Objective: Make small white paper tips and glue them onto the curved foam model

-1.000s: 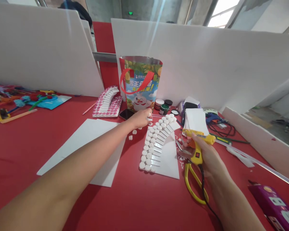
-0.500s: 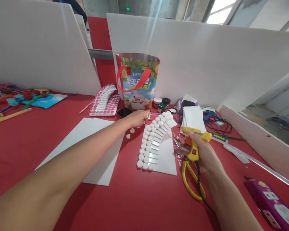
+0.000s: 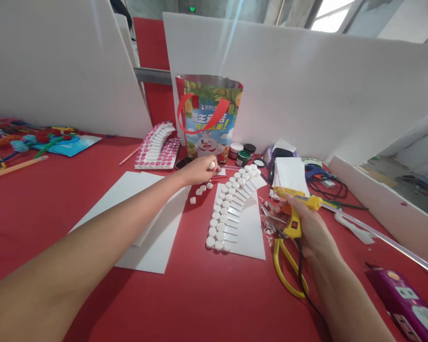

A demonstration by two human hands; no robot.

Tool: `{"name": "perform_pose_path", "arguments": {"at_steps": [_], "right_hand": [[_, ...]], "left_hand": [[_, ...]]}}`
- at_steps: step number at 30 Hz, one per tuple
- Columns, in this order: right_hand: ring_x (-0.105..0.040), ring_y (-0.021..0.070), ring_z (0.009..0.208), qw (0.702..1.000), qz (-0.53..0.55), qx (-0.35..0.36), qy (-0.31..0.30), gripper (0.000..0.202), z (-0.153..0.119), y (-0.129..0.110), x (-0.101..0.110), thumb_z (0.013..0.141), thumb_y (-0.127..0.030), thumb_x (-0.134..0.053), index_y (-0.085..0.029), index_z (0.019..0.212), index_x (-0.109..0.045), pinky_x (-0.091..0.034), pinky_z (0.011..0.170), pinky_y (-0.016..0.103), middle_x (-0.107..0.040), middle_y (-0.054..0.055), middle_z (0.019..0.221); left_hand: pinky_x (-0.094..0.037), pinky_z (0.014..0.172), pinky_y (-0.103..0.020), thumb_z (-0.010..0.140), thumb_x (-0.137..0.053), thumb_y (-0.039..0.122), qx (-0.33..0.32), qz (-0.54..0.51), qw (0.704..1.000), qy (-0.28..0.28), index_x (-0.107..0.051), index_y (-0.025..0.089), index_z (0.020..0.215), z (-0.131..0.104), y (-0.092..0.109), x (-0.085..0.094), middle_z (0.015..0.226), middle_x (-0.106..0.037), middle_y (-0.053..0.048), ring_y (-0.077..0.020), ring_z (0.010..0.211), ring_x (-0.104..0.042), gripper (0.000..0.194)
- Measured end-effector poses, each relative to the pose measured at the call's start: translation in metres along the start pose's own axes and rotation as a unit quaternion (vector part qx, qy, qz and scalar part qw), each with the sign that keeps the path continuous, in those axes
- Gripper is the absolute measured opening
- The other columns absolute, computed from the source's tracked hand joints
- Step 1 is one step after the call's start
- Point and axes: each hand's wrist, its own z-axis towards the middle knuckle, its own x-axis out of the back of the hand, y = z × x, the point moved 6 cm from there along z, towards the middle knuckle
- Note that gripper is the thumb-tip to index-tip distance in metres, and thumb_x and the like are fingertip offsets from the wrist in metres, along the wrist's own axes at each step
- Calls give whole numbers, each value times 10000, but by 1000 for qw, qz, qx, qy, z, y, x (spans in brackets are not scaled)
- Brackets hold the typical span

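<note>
On the left of the red bench (image 3: 206,294) we see one blue packet (image 3: 71,146) and one peach-coloured stick (image 3: 19,166) beside a heap of craft bits too tangled for us to count. Next come two overlapping white sheets (image 3: 149,256), and behind them one pink-studded piece (image 3: 169,152) with white strips. Our left hand (image 3: 199,170) reaches over the sheets, its grip closed with the fingers together on one small white piece (image 3: 212,165); one printed bag (image 3: 210,121) stands just behind it. Near this hand lie at least four loose white pieces (image 3: 203,188). Between our two hands sits one curved white piece (image 3: 233,219), edged mostly by two rows of discs (image 3: 217,215) too crowded to count surely, on one white sheet (image 3: 251,232). Beyond it are three jars (image 3: 242,159) and one loose lid (image 3: 259,162). Our right hand (image 3: 311,228) has its grip wrapped round one yellow glue gun (image 3: 294,228), with one yellow-handled tool (image 3: 288,286) close under it; we cannot tell whether they touch. Farthest right lies one purple power strip (image 3: 402,299).
</note>
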Motion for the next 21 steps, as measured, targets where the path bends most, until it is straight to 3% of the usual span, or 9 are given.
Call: {"name": "perform_pose_path", "arguments": {"at_steps": [4, 7, 13, 17, 21], "right_hand": [[-645, 146, 575, 1000, 0, 8, 1, 331, 1, 0, -1, 643, -372, -913, -156, 719, -673, -657, 580, 280, -651, 18, 643], [-630, 140, 555, 1000, 8, 5, 18, 352, 1, -1, -1, 592, -351, -935, -162, 753, -686, -654, 566, 284, -642, -1, 630], [-641, 130, 577, 1000, 11, -1, 8, 378, 2, -2, 0, 609, -402, -934, -162, 686, -653, -629, 560, 233, -645, 10, 623], [-649, 130, 571, 1000, 16, 0, 2, 376, 5, 2, 3, 645, -421, -919, -165, 702, -649, -626, 567, 233, -647, 8, 626], [-652, 141, 569, 1000, 20, 5, 3, 379, 5, 2, 3, 640, -419, -917, -166, 720, -647, -623, 576, 251, -642, 4, 624]], "left_hand": [[-555, 940, -354, 824, -544, 33, 15, -99, 995, -13, -367, 224, 734, 18, 2, -24, 1140, -769, -152, -221, 1158, -713, 276], [-573, 891, -344, 771, -528, -29, 38, -150, 988, -29, -336, 222, 729, 35, 2, -38, 1059, -781, -146, -192, 1007, -755, 319], [-562, 754, -326, 650, -570, 4, 62, -137, 987, -53, -488, 193, 708, 48, -1, -52, 747, -708, -23, -192, 766, -693, 214], [-530, 737, -299, 609, -585, 30, 57, -95, 992, -53, -544, 186, 688, 50, -1, -51, 708, -670, -6, -192, 769, -651, 180], [-513, 721, -288, 659, -609, 116, 52, -60, 997, -12, -482, 206, 716, 39, 1, -26, 799, -699, -44, -182, 777, -648, 167]]}}
